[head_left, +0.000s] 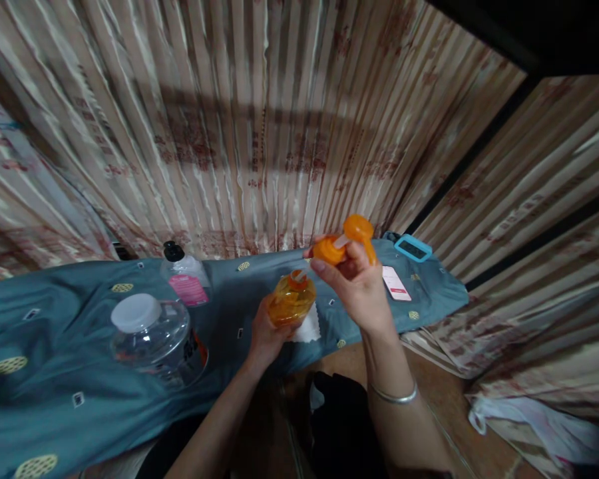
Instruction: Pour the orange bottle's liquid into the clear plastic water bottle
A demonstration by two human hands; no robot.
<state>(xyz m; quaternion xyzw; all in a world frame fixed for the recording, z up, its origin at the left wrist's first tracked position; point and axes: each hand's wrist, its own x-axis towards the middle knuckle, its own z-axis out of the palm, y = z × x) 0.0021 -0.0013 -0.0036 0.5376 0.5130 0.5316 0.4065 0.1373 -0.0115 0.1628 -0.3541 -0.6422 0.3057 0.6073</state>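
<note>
My left hand [266, 336] is wrapped around a clear bottle of amber liquid [290, 307], holding it tilted over the cloth. The bottle's neck is uncapped and shows an orange ring. Up and to the right, my right hand [363, 293] grips an orange pump top [358, 229] between thumb and fingers. A short translucent stem joins its rounded head to its collar, and it is apart from the bottle. Behind the bottle lies a white paper piece [308, 327] with a zigzag edge, partly hidden by my left hand.
A large clear jar with a white lid [136, 313] stands at left, near a pink-labelled bottle with a black pump [187, 279]. To the right lie a phone [396, 284] and a blue-framed device [413, 248]. Green patterned cloth [94, 359] covers the surface; pleated curtains [259, 133] hang behind.
</note>
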